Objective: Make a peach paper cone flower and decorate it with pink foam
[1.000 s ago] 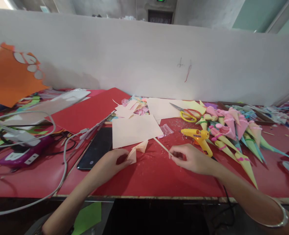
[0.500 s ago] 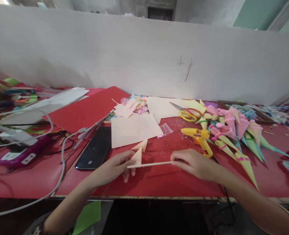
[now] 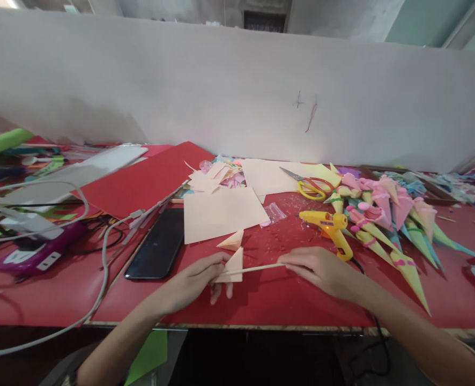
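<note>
While the left hand (image 3: 207, 274) pinches folded paper (image 3: 236, 261), the right hand (image 3: 318, 269) grips the stick (image 3: 261, 267) by its right end, long axis running left across the paper.

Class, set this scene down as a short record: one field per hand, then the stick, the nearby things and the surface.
Left hand: holds folded cream paper
Right hand: grips one end of a thin stick
Stick: extends from right hand across the folded paper
Near left hand: black phone, second folded piece
Beyond right hand: yellow glue gun, scissors
Surface: red tabletop
</note>
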Available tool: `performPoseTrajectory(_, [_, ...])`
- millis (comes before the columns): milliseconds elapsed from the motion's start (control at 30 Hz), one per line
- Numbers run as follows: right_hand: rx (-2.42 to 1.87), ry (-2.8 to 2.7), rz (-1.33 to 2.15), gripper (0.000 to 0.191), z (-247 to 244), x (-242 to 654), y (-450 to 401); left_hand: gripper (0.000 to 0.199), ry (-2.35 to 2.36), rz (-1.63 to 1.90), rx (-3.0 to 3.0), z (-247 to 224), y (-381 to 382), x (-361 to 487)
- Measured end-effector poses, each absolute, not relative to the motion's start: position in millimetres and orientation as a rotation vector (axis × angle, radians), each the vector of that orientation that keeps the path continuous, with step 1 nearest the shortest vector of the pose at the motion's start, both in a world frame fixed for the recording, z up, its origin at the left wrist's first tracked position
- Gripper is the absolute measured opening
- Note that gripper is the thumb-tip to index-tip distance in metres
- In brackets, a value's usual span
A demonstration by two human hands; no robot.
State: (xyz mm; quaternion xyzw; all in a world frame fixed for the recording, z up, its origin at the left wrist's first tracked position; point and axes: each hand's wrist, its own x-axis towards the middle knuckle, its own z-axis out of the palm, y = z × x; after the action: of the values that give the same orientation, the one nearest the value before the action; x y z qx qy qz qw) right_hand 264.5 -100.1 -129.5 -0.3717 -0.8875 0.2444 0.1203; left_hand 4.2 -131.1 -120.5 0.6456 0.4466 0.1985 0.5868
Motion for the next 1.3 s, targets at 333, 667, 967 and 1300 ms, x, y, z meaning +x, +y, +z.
performPoseTrajectory(333, [-1.173,-2.666,0.41,0.024,-129.8,237.5,-115.6,0.024,1.227,0.537,1.771,-132.0,-134.3,29.3])
performPoseTrajectory(667, [-1.153,-2.365,1.067,0.024,-130.5,223.1,-104.0,0.027,1.172,0.435,1.99,-133.0,-124.0,40.8])
performPoseTrajectory(967, [-1.141,-2.442,0.958,0.02,-125.4,220.1,-101.4,0.026,1.09,0.385,1.92,-132.0,-118.2,35.4])
performPoseTrajectory(1300, [-1.127,-2.661,0.346,0.031,-125.8,218.8,-102.8,0.035,0.906,0.469,1.424,-135.0,-116.3,39.8])
